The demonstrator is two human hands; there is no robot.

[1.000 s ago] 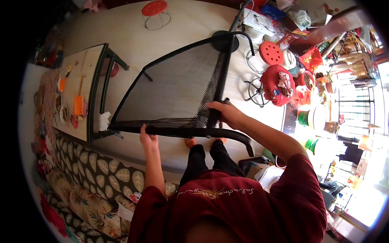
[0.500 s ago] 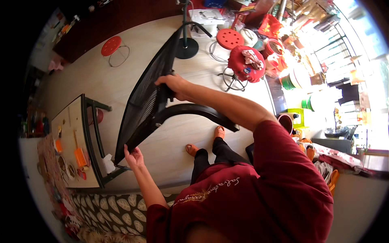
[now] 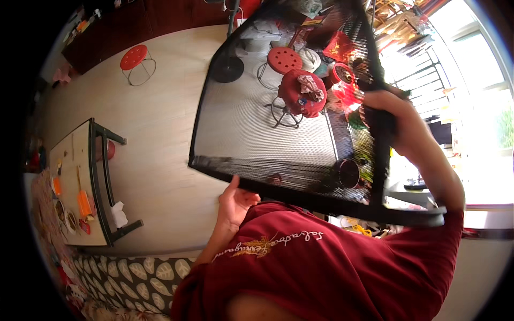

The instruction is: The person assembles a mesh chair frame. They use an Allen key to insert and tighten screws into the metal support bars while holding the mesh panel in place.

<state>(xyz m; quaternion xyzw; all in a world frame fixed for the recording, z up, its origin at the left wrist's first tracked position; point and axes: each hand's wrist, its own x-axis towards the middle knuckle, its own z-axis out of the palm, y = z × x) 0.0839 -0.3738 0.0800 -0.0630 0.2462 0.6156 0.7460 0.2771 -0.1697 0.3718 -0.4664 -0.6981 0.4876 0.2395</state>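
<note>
In front of me I hold up a see-through black mesh panel [image 3: 251,134] in a dark frame, which looks like part of a mesh chair. A curved black arm juts from its lower right corner. My right hand [image 3: 393,109] is closed round the right side of the frame, its fingertips partly hidden behind the bar. Under the bottom edge, my left hand [image 3: 238,204] grips the frame, thumb in front and fingers curled. Through the mesh I see a red-covered stool [image 3: 300,93].
A low table [image 3: 72,144] with a dark frame stands at the left, with orange items on it. Further back is a red round stool [image 3: 134,57]. Along the front left runs a leaf-patterned sofa [image 3: 128,278]. Pots and household things crowd the bright window [image 3: 476,59] at the right.
The mesh panel has swung from nearly edge-on to facing me and moved right and up. My right hand has gone right with it, and my left hand has shifted right along with the bottom edge.
</note>
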